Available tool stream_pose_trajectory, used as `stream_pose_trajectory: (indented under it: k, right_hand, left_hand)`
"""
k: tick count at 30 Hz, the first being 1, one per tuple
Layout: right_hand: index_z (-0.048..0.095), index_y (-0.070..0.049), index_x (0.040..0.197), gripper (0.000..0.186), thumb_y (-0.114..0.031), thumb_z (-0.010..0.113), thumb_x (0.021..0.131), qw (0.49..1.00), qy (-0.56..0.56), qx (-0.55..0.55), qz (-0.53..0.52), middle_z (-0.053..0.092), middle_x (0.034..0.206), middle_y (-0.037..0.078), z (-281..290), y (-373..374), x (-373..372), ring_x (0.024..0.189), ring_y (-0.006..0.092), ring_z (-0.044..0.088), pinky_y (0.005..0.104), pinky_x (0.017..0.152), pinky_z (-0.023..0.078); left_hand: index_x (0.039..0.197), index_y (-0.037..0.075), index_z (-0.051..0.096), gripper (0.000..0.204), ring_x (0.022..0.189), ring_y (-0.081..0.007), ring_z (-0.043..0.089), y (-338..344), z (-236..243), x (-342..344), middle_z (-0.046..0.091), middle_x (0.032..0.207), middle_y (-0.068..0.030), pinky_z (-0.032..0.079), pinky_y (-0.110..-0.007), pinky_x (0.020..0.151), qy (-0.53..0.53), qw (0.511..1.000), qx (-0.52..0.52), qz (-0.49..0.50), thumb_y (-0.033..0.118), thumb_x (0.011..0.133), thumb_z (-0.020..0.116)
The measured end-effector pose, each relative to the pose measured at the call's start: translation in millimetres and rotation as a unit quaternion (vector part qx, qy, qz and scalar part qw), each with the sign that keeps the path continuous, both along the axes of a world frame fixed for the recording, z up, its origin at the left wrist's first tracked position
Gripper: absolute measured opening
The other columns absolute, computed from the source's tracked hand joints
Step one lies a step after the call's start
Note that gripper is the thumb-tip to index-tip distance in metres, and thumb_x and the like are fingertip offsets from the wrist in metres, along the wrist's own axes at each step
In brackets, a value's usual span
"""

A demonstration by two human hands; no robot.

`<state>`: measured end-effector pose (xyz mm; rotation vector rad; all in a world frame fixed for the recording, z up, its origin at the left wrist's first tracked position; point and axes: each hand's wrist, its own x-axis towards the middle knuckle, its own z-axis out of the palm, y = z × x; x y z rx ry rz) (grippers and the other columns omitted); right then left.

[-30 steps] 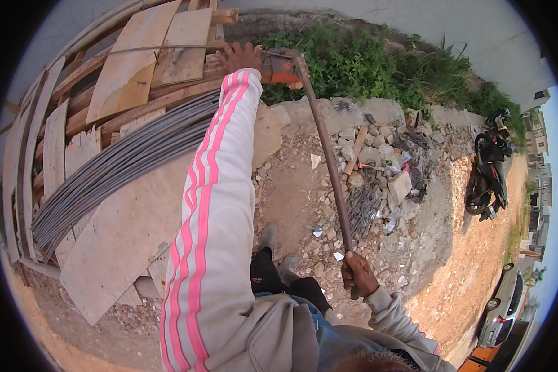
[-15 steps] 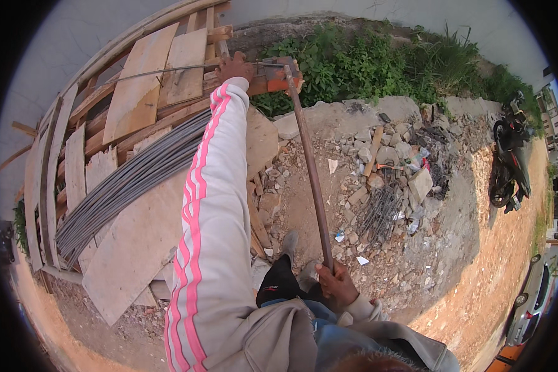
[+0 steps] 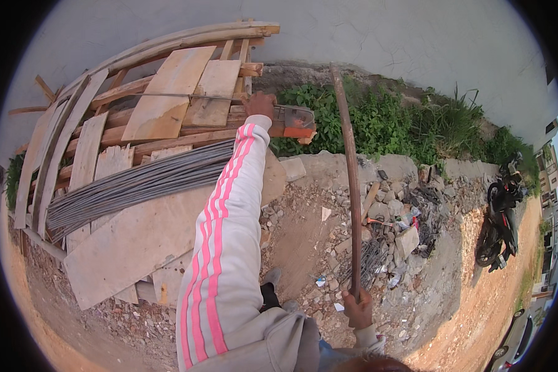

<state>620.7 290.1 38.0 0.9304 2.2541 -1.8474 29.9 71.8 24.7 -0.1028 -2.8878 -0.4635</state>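
Observation:
My left hand (image 3: 260, 104) is closed over a thin steel rod (image 3: 167, 95) that lies across the boards. Just right of that hand is an orange-red block (image 3: 299, 132) at the end of a timber, with metal on top; the rod's end there is hard to make out. In my right hand (image 3: 358, 309) is the lower end of a long brown bar (image 3: 349, 167). The bar stands out away from me, its far end over the plants and apart from the block. A bundle of steel rods (image 3: 149, 180) lies below my left hand, partly hidden by my sleeve.
Planks and plywood sheets (image 3: 167, 93) are piled at the left along a grey wall (image 3: 384, 37). Green plants (image 3: 378, 118) grow at the wall's foot. Rubble (image 3: 409, 239) and tangled wire (image 3: 372, 260) cover the ground at right. A motorcycle (image 3: 502, 223) and a car (image 3: 514, 341) stand farther right.
The brown bar's far end has left the block and swung right and outward. My right hand has moved right with it. My left hand stays on the rod; the whole view has shifted.

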Motion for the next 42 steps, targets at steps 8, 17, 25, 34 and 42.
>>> stream_pose_trajectory:
  k: [8,17,25,34,42]
  right_hand:
    - [0.052,-0.009,0.08,0.03,-0.025,0.073,0.094,0.968,0.201,0.128,-0.075,0.047,0.06,-0.006,-20,20,5,0.051,0.004,0.043,0.0248,0.045,0.032]
    - [0.05,-0.011,0.078,0.033,-0.028,0.07,0.098,0.973,0.184,0.135,-0.039,0.046,0.06,-0.006,21,46,-61,0.049,0.0043,0.04,0.0252,0.044,0.031]
    - [0.049,-0.009,0.09,0.032,-0.033,0.066,0.101,0.94,0.336,0.033,-0.048,0.046,0.058,-0.003,58,57,-113,0.044,0.0057,0.041,0.0237,0.041,0.033]
    - [0.059,-0.005,0.1,0.023,-0.026,0.067,0.101,0.93,0.361,0.036,0.059,0.052,0.073,-0.001,92,114,-193,0.062,0.0077,0.051,0.0249,0.056,0.042]
    - [0.068,-0.001,0.107,0.026,-0.024,0.071,0.097,0.881,0.414,0.183,0.141,0.068,0.095,0.006,66,200,-224,0.084,0.0165,0.063,0.0297,0.079,0.05]
  left_hand:
    - [0.101,0.02,0.078,0.024,0.094,-0.027,0.062,-16,101,37,0.064,0.091,-0.0057,0.044,-0.046,0.096,0.402,0.893,0.197,-0.049,0.01,0.079,0.075]
    - [0.095,0.013,0.068,0.016,0.065,-0.0255,0.061,2,261,132,0.063,0.077,-0.0032,0.048,-0.039,0.057,0.5,0.797,0.182,-0.285,0.027,0.089,0.074]
    - [0.076,0.004,0.06,0.049,0.049,-0.0102,0.042,-48,459,183,0.047,0.057,0.0023,0.038,-0.03,0.046,0.559,0.602,0.375,-0.429,0.044,0.105,0.056]
    - [0.077,0.011,0.057,0.049,0.05,-0.0077,0.026,-59,443,270,0.031,0.059,0.006,0.028,-0.026,0.047,0.372,0.408,0.684,-0.476,0.045,0.109,0.045]
    - [0.091,0.009,0.055,0.044,0.044,-0.0058,0.023,10,329,247,0.027,0.057,0.0063,0.023,-0.022,0.039,0.214,0.282,0.829,-0.432,0.043,0.112,0.036]
